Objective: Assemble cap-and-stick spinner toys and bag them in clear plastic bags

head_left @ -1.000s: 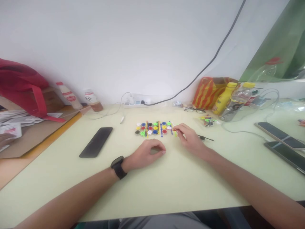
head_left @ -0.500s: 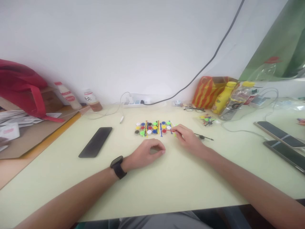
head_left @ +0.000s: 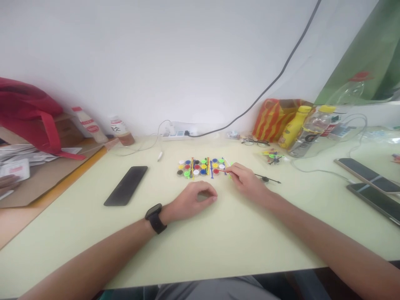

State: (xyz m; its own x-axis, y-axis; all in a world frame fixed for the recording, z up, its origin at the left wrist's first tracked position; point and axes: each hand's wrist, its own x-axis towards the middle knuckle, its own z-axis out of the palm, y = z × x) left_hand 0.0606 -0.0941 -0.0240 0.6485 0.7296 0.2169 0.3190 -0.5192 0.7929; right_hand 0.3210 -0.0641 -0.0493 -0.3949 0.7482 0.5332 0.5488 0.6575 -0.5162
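"First, how do the hands stand in the head view?"

"The right hand (head_left: pixel 248 182) pinches a thin red stick (head_left: pixel 222 170) between thumb and fingertips; the left hand (head_left: pixel 189 201) rests on the table (head_left: pixel 187 254), fingers loosely curved around a bare gap, gripping nothing visible."

"And where is the stick?"

"Its tip points left, near a red disc (head_left: pixel 216 171) at the right end of a cluster of coloured discs and slender rods; contact cannot be told."

"Which containers appear?"

"At left, a white-capped bottle (head_left: pixel 126 139) holds brown liquid, near a red-capped bottle (head_left: pixel 89 125). At right, a yellow bottle (head_left: pixel 293 127) stands beside a clear bottle (head_left: pixel 312 129), fill level unclear. Behind them, a striped bag (head_left: pixel 268 120) hides its contents."
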